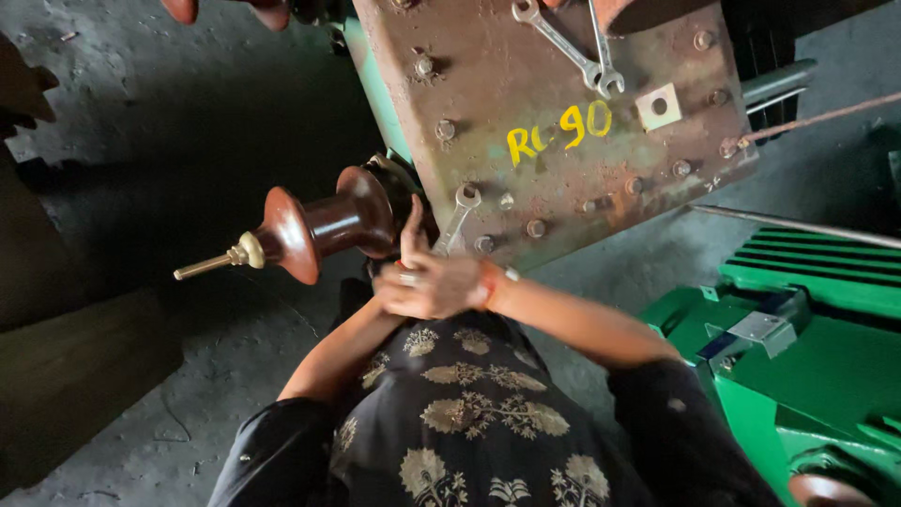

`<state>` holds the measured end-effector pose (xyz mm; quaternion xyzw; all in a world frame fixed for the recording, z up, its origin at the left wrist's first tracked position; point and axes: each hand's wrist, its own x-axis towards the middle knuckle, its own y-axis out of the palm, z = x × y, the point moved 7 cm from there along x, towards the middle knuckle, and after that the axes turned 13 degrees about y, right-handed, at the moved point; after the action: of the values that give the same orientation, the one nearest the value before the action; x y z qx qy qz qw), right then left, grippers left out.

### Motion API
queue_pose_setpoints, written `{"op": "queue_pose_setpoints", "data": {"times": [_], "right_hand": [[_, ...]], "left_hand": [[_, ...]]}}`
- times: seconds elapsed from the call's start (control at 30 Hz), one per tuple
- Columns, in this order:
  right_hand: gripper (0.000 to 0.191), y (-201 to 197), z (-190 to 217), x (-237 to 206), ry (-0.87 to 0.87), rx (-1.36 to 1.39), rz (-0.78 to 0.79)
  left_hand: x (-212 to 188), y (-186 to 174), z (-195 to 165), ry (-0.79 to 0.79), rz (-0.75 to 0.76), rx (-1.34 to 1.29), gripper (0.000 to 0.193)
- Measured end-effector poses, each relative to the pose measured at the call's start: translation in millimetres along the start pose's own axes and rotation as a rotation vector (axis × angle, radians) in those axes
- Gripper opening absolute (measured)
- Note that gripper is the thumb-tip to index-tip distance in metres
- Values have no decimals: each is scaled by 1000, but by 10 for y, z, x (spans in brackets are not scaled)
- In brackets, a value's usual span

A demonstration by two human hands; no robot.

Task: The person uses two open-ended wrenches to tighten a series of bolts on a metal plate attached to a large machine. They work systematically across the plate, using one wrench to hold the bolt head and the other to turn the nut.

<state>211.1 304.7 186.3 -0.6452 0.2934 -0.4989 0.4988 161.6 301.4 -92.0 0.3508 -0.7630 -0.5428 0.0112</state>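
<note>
**A:** Where are the hands?

**B:** Both are together at the lower edge of the rusty steel cover plate (563, 141), just below a spanner (457, 214) that lies slanted on the plate. The right hand (441, 282) lies on top, knuckles up, fingers curled loosely, with one finger raised straight towards the brown porcelain insulator (324, 225).

**A:** Is it gripping the spanner?

**B:** I cannot tell. The spanner's lower end runs down to the hand and disappears there, so it is touching or nearly so, but whether the fingers close on it is hidden.

**A:** And the left hand?

**B:** The left hand (387, 299) is mostly covered by the right one. Its forearm comes up from the lower left and only its edge shows; how far open it is, I cannot say.

**A:** What else is about?

**B:** The insulator sticks out sideways to the left of the plate, ending in a brass stud (211, 264). Two more spanners (574, 47) lie crossed near the plate's top edge, with a square washer (659, 106) beside them. A green metal housing (817, 347) stands at the right, on a grey concrete floor (141, 94)
</note>
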Motion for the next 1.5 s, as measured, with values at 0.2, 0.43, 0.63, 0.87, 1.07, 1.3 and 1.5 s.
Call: {"op": "queue_pose_setpoints", "data": {"times": [0.2,0.43,0.63,0.87,1.07,1.3,1.5], "right_hand": [[22,366,-721,842,-202,152,-2],[45,513,-2410,551,150,22,102],[39,-89,-2700,-1123,496,-213,202],[44,-666,-892,-1878,581,-251,33],[29,-252,51,-857,95,-109,102],[22,107,-574,618,-94,3,-156],[8,316,-2097,701,182,47,-6]], "left_hand": [[123,-158,96,-13,-66,-136,57],[-144,423,-246,-173,51,-285,82],[-134,531,-313,-139,-16,0,60],[-153,683,-393,-188,83,-110,66],[-140,534,-331,-254,126,-188,71],[42,106,-71,-62,-15,-113,70],[-2,490,-135,-186,27,-208,62]]}}
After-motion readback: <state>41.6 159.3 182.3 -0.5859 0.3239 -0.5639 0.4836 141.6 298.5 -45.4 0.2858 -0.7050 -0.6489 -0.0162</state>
